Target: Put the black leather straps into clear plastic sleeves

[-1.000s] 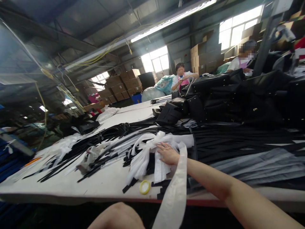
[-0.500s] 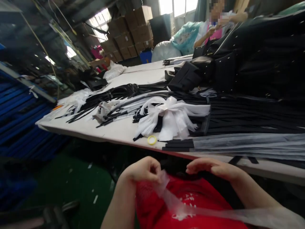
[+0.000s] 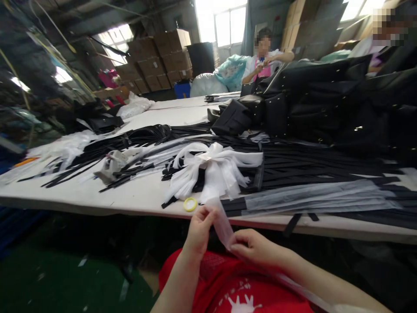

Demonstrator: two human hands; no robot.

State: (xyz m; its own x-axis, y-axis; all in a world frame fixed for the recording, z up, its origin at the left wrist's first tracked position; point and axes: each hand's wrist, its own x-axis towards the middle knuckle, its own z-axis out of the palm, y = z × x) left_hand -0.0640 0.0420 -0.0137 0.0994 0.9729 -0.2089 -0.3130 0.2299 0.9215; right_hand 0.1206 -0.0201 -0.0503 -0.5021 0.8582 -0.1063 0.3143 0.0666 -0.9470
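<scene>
A long, thin strip of translucent plastic [image 3: 223, 224] stretches between my hands over my lap, its far end touching the table edge area. My left hand [image 3: 200, 226] pinches it near its upper end. Lower and to the right, my right hand [image 3: 256, 247] grips the same strip between thumb and fingers. The strip's tail runs under my right forearm toward the lower right. Just beyond my hands lie a fanned bundle of white plastic strips [image 3: 216, 167] and a yellow tape ring [image 3: 190, 204].
Black straps [image 3: 309, 163] cover much of the white table [image 3: 130, 198], several under clear plastic [image 3: 312, 198]. A tape dispenser [image 3: 110, 167] stands at left. Black bags [image 3: 325, 100] are heaped at right. Two people sit across the table; cardboard boxes [image 3: 146, 61] are stacked behind.
My right hand, open and apart before, has closed on the plastic strip. Both hands now sit closer together, and the strip's upper end is raised toward the table. The view has turned right.
</scene>
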